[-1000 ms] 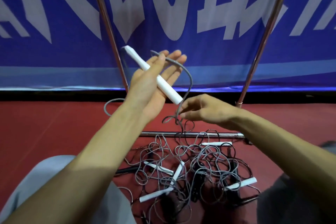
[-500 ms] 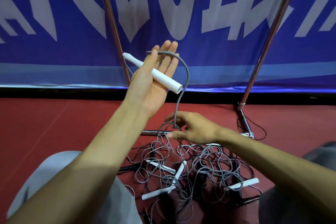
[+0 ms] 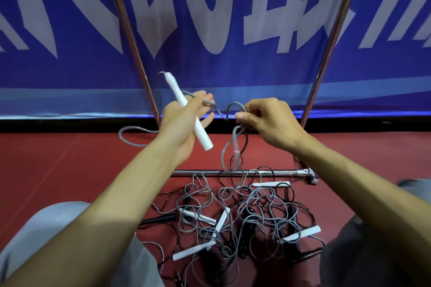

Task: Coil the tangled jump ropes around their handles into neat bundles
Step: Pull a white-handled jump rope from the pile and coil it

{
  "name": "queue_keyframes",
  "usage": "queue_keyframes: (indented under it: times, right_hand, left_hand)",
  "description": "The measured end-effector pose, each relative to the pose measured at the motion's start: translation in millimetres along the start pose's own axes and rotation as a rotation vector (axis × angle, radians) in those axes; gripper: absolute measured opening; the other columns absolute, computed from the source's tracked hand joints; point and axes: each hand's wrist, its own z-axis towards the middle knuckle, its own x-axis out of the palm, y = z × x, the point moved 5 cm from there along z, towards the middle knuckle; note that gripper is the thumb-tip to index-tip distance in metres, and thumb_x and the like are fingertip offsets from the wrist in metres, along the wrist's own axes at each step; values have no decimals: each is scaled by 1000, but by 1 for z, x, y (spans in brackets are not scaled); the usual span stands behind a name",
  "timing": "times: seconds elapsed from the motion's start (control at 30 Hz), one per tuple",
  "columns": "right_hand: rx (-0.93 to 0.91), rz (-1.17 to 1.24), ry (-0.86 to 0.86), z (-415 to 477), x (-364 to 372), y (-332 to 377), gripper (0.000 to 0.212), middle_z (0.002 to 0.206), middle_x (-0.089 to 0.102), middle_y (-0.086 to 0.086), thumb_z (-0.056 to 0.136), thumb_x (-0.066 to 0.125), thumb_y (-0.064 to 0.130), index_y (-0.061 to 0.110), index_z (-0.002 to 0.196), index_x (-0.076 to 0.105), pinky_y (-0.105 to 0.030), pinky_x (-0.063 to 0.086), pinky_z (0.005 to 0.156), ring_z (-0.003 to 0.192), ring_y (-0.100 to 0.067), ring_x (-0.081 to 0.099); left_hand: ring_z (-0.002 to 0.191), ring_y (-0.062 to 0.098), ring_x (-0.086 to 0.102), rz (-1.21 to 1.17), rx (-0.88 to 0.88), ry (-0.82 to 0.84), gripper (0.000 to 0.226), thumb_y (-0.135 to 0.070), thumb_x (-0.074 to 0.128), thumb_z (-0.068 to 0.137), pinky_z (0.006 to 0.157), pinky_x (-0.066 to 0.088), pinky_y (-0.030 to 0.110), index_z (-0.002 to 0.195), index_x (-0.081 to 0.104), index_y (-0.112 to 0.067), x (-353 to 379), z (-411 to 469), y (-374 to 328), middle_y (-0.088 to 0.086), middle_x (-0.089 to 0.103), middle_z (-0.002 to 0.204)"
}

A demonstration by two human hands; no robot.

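While left hand (image 3: 184,123) grips white handle (image 3: 179,96) | right hand (image 3: 268,123) pinches looped grey rope (image 3: 235,103)

Wide open red floor (image 3: 58,158) outside my left forearm (image 3: 121,193), plenty of room to swing there. Between my left hand (image 3: 184,123) and right hand (image 3: 270,123) the gap is narrow, and a grey rope (image 3: 234,103) loops right across it. Below them, the horizontal bar (image 3: 268,172) lies across the floor with rope draped over it. Nearer me, the tangled pile (image 3: 251,212) fills the floor between my left knee (image 3: 53,228) and right knee (image 3: 373,240). Behind, the left pole (image 3: 130,37) and right pole (image 3: 331,37) slant up on either side, and the banner (image 3: 210,18) closes off the back.
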Motion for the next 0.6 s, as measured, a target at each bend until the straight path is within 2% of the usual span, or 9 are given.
queue_keyframes:
  times: [0.13, 0.2, 0.23, 0.3, 0.33, 0.37, 0.43, 0.53, 0.6]
  right_hand:
    - [78, 130, -33, 2, -14, -9, 27, 62, 67, 2, 90, 64, 27, 5, 73, 65, -11, 46, 55, 50, 1, 60]
    - [124, 277, -45, 3, -19, -10, 25, 62, 68, -4, 90, 64, 21, 1, 75, 64, -17, 51, 52, 49, -7, 64]
    - [145, 359, -52, 3, -22, -11, 24, 61, 67, -6, 91, 63, 19, 1, 75, 63, -21, 53, 51, 50, -12, 66]
    - [187, 524, -66, 4, -26, -12, 24, 59, 65, -8, 92, 62, 18, 1, 75, 61, -27, 54, 51, 51, -18, 66]
    - [209, 580, -69, 4, -27, -12, 24, 60, 63, -9, 92, 61, 18, -1, 77, 61, -27, 53, 51, 50, -18, 65]
    - [224, 606, -71, 4, -28, -12, 25, 61, 61, -9, 93, 61, 18, -3, 81, 62, -25, 52, 50, 49, -18, 64]
    - [236, 641, -44, 3, -29, -11, 27, 62, 59, -11, 92, 61, 19, -6, 85, 62, -23, 50, 49, 48, -18, 62]
    - [245, 778, 4, 4, -28, -8, 24, 63, 58, -13, 90, 63, 18, -4, 81, 59, -22, 52, 48, 44, -14, 60]
    - [273, 832, -23, 5, -30, -11, 26, 61, 57, -11, 88, 66, 19, -1, 75, 57, -21, 53, 48, 44, -15, 60]
  left_hand:
    - [108, 15, 66, 270, 7, 96, 23, -19, 57, 97, 91, 53, 28, 111, 62, -1, 12, -3, 14, 7, 71, 110]
    - [108, 15, 66, 371, 22, 130, 20, -20, 57, 97, 94, 52, 28, 107, 65, -4, 17, -6, 18, 6, 71, 110]
    - [105, 15, 67, 401, 13, 149, 19, -19, 57, 97, 93, 52, 27, 107, 65, -5, 20, -8, 21, 7, 71, 110]
    - [91, 16, 66, 459, -16, 178, 25, -21, 57, 97, 79, 54, 21, 108, 65, 0, 23, -9, 27, 10, 68, 103]
    - [86, 19, 60, 480, -27, 194, 30, -22, 57, 97, 73, 51, 21, 109, 65, 3, 24, -10, 30, 13, 65, 98]
    - [87, 21, 56, 473, -31, 222, 32, -24, 57, 97, 75, 48, 26, 111, 65, 4, 27, -12, 32, 15, 61, 96]
    - [92, 16, 57, 443, 5, 285, 29, -27, 56, 98, 83, 49, 29, 117, 66, -7, 34, -15, 32, 12, 63, 102]
    - [91, 0, 63, 460, 35, 385, 27, -24, 54, 98, 79, 45, 15, 121, 64, -13, 44, -19, 29, -2, 72, 104]
    - [89, 11, 66, 466, 5, 416, 19, -19, 52, 98, 79, 47, 21, 108, 65, -9, 46, -21, 32, -1, 74, 89]
